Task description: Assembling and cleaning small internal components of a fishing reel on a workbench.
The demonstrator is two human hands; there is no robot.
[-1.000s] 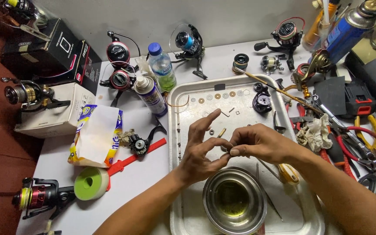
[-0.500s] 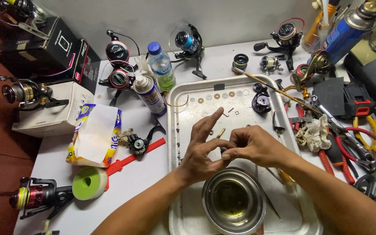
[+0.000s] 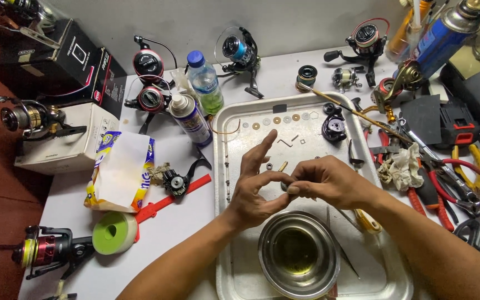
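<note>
Tiny part hidden between left hand (image 3: 258, 186), right hand (image 3: 329, 182) fingers.

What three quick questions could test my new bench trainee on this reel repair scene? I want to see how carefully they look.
1. True or false: the left hand and the right hand meet fingertip to fingertip above the metal tray.
2. What stands in the tray nearest the person: A) a steel bowl, B) a water bottle, C) a roll of green tape?
3. Fill in: the row of small washers lies along the tray's ____ edge.

Key: 1 true. 2 A; the bottle and tape stand on the table outside the tray. 3 far.
</note>
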